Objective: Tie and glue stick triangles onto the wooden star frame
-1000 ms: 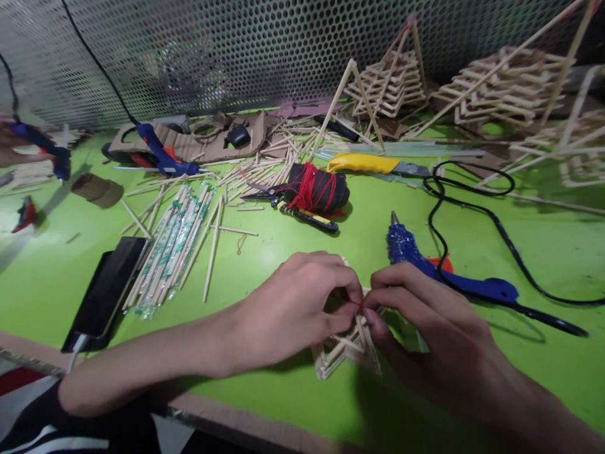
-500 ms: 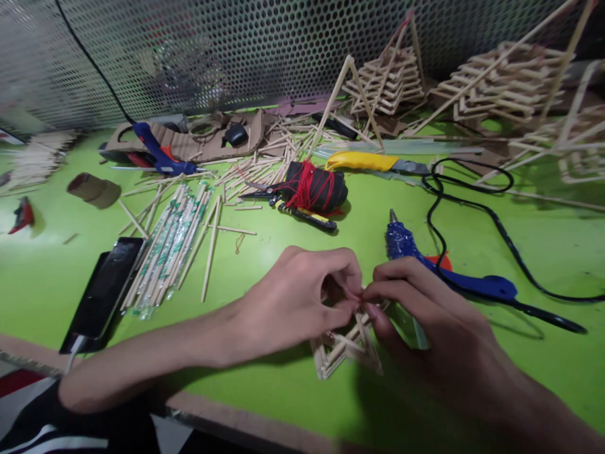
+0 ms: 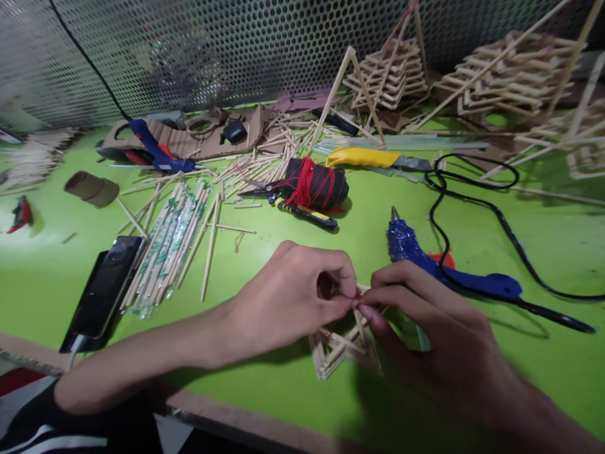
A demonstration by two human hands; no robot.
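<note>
A small pyramid frame of wooden sticks [image 3: 343,350] stands on the green table [image 3: 293,397] near its front edge. My left hand [image 3: 293,296] and my right hand [image 3: 416,309] meet over its top, fingertips pinched together on a thin red thread at the frame's tip. Both hands cover the upper part of the frame. A blue glue gun [image 3: 439,268] lies just behind my right hand, nozzle pointing away from me.
A black bundle wound with red thread [image 3: 314,184] and pliers [image 3: 283,200] lie mid-table. Wrapped chopsticks [image 3: 172,243], a phone [image 3: 101,290], a yellow knife [image 3: 373,159], a second glue gun [image 3: 158,150], a black cable [image 3: 477,205] and stacked stick models [image 3: 392,72] surround them.
My fingertips have shifted slightly on the thread at the frame's top, and the left fingers have curled more. The view has drifted a little; nothing else on the table moved.
</note>
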